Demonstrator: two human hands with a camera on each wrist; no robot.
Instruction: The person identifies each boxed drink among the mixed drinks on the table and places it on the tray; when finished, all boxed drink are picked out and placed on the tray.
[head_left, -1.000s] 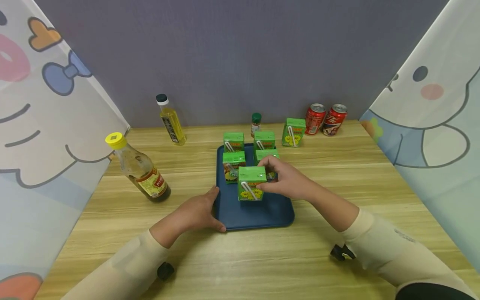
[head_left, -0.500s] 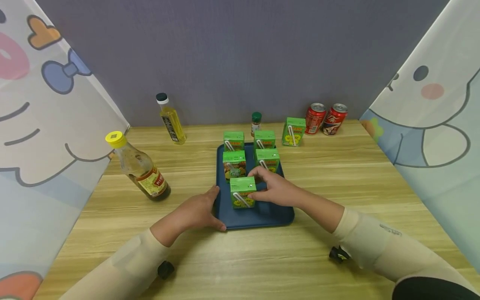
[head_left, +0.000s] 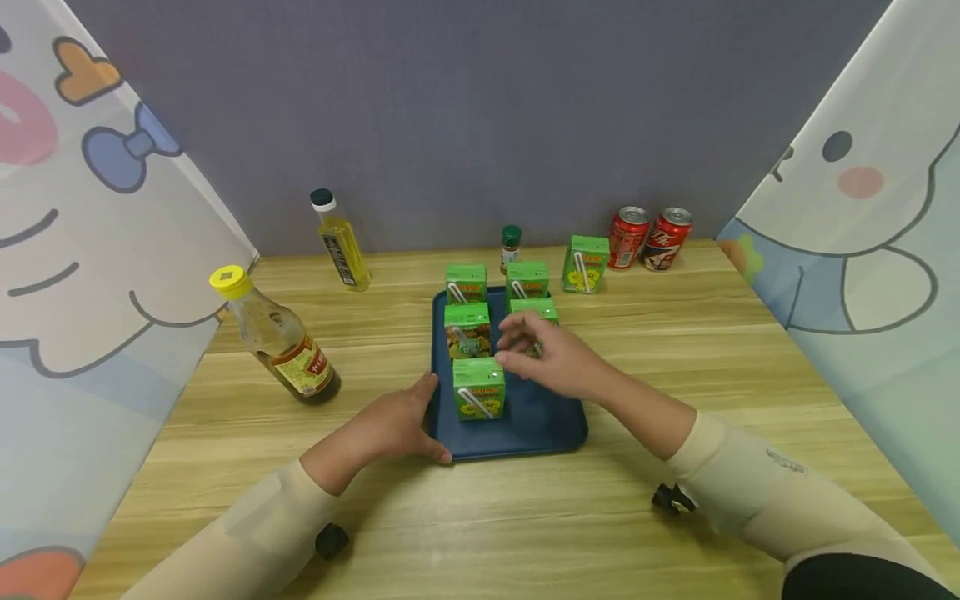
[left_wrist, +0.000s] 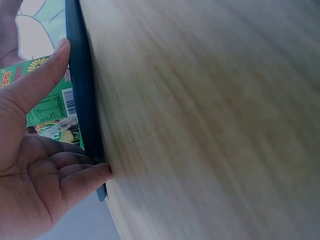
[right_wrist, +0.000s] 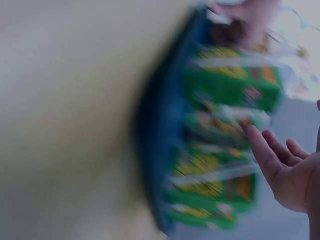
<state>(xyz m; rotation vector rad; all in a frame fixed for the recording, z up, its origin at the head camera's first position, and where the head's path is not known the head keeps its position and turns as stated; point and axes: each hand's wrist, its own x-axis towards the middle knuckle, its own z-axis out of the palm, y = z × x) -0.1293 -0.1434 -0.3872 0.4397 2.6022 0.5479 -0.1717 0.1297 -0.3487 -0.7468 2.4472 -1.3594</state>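
Note:
A blue tray (head_left: 540,425) carries several green drink cartons with white straws. My left hand (head_left: 393,421) touches the tray's left side, thumb and fingers spread; in the left wrist view its fingertips lie along the tray rim (left_wrist: 82,85). The nearest carton (head_left: 478,396) stands upright on the tray's left half, in front of a carton with a food picture (head_left: 467,333). My right hand (head_left: 558,354) is raised just right of that nearest carton, holding nothing, fingers loosely bent. It partly covers a carton (head_left: 534,310) behind it. In the blurred right wrist view, the hand (right_wrist: 285,167) is apart from the cartons.
Another green carton (head_left: 585,265) stands off the tray, beside two red cans (head_left: 628,239). A small green-capped jar (head_left: 511,248) is behind the tray. To the left stand a yellow-capped sauce bottle (head_left: 288,346) and an oil bottle (head_left: 343,248). Printed panels flank the table.
My right hand brought the nearest carton down and left onto the tray's front left, let go of it and lifted away to the right. The left hand stayed at the tray's edge.

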